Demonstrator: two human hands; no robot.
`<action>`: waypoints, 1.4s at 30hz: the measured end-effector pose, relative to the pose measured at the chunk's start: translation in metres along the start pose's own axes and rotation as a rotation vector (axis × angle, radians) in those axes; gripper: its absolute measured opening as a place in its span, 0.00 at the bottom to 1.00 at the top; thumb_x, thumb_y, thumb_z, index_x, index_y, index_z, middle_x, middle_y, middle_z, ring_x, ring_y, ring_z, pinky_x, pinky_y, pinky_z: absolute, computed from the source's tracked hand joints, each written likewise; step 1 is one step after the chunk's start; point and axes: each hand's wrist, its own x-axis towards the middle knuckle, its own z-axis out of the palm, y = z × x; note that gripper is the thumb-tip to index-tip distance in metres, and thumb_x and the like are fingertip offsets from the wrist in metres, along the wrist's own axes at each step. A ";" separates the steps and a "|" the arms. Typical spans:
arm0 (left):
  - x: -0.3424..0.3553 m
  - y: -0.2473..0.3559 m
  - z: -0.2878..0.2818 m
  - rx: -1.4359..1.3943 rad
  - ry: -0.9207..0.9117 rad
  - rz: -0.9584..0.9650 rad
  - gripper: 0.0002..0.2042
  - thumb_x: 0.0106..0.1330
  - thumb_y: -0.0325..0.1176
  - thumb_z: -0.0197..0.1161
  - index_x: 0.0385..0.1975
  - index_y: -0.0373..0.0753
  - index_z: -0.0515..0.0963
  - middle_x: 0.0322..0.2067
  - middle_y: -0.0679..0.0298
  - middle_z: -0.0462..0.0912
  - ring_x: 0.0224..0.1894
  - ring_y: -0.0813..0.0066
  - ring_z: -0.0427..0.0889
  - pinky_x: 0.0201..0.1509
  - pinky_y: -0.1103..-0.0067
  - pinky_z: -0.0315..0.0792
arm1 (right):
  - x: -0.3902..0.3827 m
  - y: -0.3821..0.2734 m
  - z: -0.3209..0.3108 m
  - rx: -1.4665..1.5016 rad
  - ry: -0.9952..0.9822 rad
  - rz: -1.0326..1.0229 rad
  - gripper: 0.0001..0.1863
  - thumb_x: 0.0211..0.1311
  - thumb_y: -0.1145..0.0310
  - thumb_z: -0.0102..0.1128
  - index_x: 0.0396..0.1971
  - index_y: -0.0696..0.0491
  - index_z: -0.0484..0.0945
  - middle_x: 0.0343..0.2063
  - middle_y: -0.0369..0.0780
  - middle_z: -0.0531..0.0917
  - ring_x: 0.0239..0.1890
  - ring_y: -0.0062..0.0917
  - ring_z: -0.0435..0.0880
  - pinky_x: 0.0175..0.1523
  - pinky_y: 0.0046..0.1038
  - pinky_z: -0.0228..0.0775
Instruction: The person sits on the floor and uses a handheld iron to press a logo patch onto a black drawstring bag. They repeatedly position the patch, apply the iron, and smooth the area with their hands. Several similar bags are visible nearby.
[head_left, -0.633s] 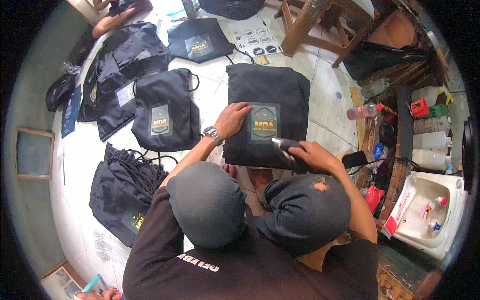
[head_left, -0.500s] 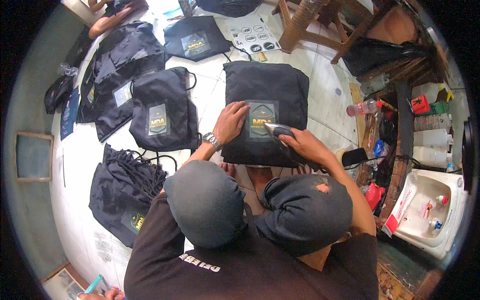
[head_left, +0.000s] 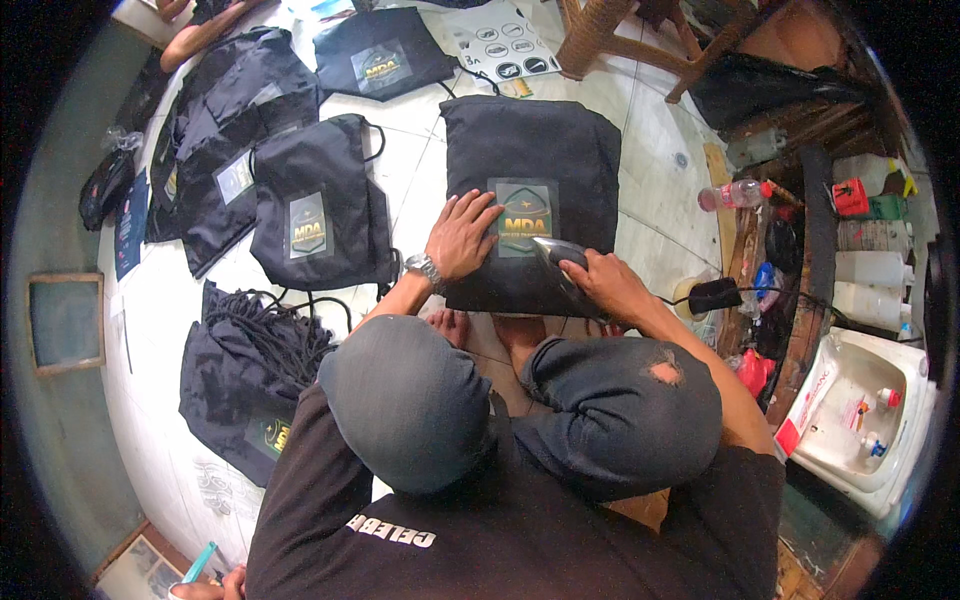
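Note:
A black drawstring bag (head_left: 533, 135) lies flat in front of me, with a clear film sheet over a gold-and-green shield print (head_left: 524, 215). My left hand (head_left: 465, 237) rests open on the bag's left side, fingers spread and fingertips at the film's left edge. My right hand (head_left: 612, 287) is closed round the handle of a clothes iron (head_left: 553, 257). The iron's pointed tip reaches the lower right of the film. Whether its soleplate presses on the bag, I cannot tell.
More printed black bags (head_left: 315, 190) lie to the left, with a bundled one (head_left: 240, 380) nearer. A bottle (head_left: 735, 195), tape roll (head_left: 688, 298) and white basin (head_left: 870, 420) are on the right. A wooden stool (head_left: 630, 45) stands at the back. Another person's arm (head_left: 205, 35) shows far left.
The whole view has shifted slightly. Against the bag, the iron has moved a little toward me and uncovered more of the print. My left fingers are more spread.

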 end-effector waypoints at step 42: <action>-0.006 -0.017 0.049 -1.018 0.158 -0.481 0.60 0.59 0.41 0.79 0.75 0.36 0.31 0.69 0.34 0.59 0.73 0.47 0.63 0.76 0.60 0.61 | 0.108 -0.027 -0.033 0.382 0.440 0.350 0.42 0.74 0.38 0.48 0.37 0.73 0.79 0.34 0.69 0.82 0.43 0.62 0.85 0.49 0.52 0.75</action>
